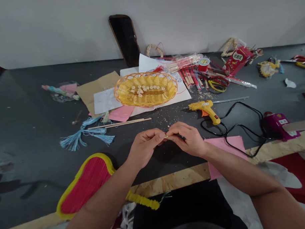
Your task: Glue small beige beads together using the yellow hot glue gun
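My left hand [147, 144] and my right hand [184, 136] meet over the dark table [30, 142], near its front edge. Both hands pinch a small pale piece [166, 136] between thumbs and forefingers; its exact shape is too small to tell. Just beyond the hands, a yellow oval woven basket [147, 98] holds several small cream-coloured pieces [140, 91]. Pale crumbs [165, 119] lie scattered between the basket and my fingers. Two thin sticks [120, 123] rest left of my hands.
A yellow glue gun [206, 109] with a black cable lies to the right, by scissors [217, 83] and pink paper [225, 152]. Blue tassels [85, 132] and a red piece with yellow edging [86, 183] are left. A phone [126, 38] leans on the wall.
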`<state>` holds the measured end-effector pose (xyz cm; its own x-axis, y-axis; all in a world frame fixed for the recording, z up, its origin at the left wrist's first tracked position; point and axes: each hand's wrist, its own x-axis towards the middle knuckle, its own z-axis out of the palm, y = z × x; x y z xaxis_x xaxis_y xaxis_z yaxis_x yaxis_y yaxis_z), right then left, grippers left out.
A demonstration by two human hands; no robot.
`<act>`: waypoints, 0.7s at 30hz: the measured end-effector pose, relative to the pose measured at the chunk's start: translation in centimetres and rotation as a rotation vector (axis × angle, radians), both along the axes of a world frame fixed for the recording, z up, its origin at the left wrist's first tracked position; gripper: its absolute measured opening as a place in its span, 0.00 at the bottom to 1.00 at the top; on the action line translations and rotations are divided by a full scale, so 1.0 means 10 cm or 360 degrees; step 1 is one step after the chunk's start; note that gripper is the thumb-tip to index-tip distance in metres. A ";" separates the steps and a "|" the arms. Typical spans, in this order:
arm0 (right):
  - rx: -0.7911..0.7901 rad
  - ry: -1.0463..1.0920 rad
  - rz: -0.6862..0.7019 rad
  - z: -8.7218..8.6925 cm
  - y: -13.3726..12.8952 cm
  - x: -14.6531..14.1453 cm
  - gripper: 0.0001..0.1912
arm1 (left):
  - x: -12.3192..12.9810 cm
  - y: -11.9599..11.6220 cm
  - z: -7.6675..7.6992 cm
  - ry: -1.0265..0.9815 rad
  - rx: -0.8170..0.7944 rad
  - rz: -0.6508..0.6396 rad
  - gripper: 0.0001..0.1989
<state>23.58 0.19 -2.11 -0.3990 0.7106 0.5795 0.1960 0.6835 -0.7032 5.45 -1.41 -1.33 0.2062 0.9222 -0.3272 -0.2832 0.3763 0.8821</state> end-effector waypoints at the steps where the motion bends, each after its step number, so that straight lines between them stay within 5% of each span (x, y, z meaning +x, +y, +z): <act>1: 0.0001 0.0007 -0.0007 0.00 0.00 0.00 0.05 | 0.00 0.00 0.00 -0.0014 0.0002 -0.0003 0.15; 10: -0.0048 0.0059 -0.0029 -0.01 0.00 0.01 0.02 | 0.01 0.01 -0.02 -0.0070 -0.0102 0.0014 0.13; 15: -0.0098 0.0057 0.0088 0.00 0.01 0.04 0.10 | -0.02 0.01 -0.02 -0.0089 -0.0085 -0.0089 0.13; 21: -0.0083 0.0086 0.0119 0.01 0.01 0.04 0.09 | -0.01 0.01 0.00 -0.0080 -0.0104 -0.0092 0.14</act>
